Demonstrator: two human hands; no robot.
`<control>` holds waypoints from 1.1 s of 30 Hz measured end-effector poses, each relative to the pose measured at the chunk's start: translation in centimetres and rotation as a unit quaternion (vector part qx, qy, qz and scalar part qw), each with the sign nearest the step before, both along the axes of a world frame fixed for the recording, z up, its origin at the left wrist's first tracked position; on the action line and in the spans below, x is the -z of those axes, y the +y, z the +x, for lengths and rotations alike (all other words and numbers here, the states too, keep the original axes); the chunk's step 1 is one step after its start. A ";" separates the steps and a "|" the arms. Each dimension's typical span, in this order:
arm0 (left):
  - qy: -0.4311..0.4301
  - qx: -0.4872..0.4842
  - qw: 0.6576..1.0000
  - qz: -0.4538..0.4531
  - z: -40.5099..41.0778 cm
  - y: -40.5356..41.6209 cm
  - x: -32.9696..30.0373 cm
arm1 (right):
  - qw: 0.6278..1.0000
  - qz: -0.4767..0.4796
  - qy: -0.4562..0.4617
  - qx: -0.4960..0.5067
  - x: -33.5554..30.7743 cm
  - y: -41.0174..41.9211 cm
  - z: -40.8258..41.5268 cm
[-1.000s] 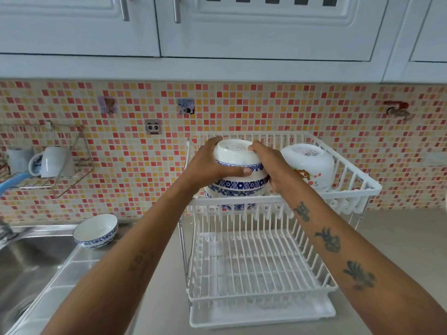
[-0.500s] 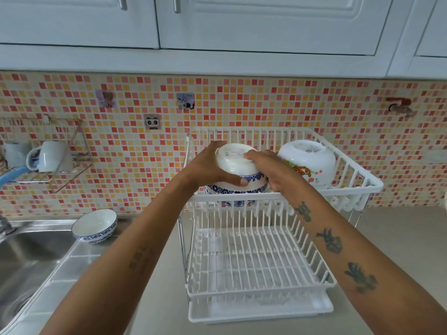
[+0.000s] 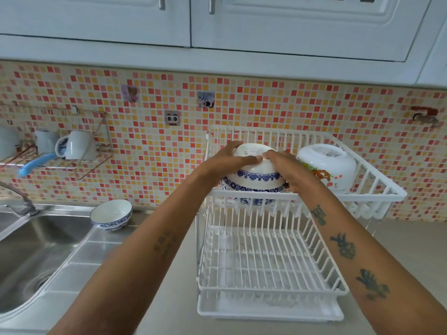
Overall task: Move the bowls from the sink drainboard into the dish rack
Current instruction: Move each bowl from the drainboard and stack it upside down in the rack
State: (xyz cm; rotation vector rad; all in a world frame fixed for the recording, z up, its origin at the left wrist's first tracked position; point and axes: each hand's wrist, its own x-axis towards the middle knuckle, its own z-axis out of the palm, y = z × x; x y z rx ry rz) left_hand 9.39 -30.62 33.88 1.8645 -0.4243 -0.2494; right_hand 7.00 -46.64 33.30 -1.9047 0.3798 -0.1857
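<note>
Both hands grip one upturned bowl in the upper tier of the dish rack (image 3: 307,194): the left hand (image 3: 229,163) is wrapped round its left side with the thumb lying across the base, and the right hand (image 3: 285,170) clasps its right side, the fingertips meeting the left thumb near the foot ring.

The held bowl (image 3: 256,175) is white with a band of dark blue floral pattern round the rim, and its pale base faces up and bears a small label. It sits over what looks like a second blue-patterned bowl nested beneath it, though the rack's front rail hides most of that lower one.

Just to its right in the same tier rests another inverted bowl, the white cartoon bowl (image 3: 326,168), larger and printed with an orange figure low on its side.

The rack is white plastic-coated wire, two tiers over a drip tray, standing on the grey tabletop (image 3: 169,298).

A third blue-and-white bowl (image 3: 111,214) stands upright on the steel drainboard (image 3: 79,269) at the back corner, next to the sink (image 3: 26,257), well apart from the rack. Its inside is plain white and the blue pattern circles its outer wall.
</note>
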 end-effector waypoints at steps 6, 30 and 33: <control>-0.016 -0.041 0.997 -0.062 -0.4 0.4 0.0 | 0.995 -0.082 -0.032 0.036 -0.3 0.8 -0.2; 0.245 -0.289 0.901 -0.212 11.1 39.0 12.7 | 0.970 0.042 -0.122 -0.204 6.5 35.6 12.9; 0.286 -0.331 0.875 -0.206 13.1 42.7 16.5 | 0.978 0.094 0.000 -0.184 12.3 38.1 17.5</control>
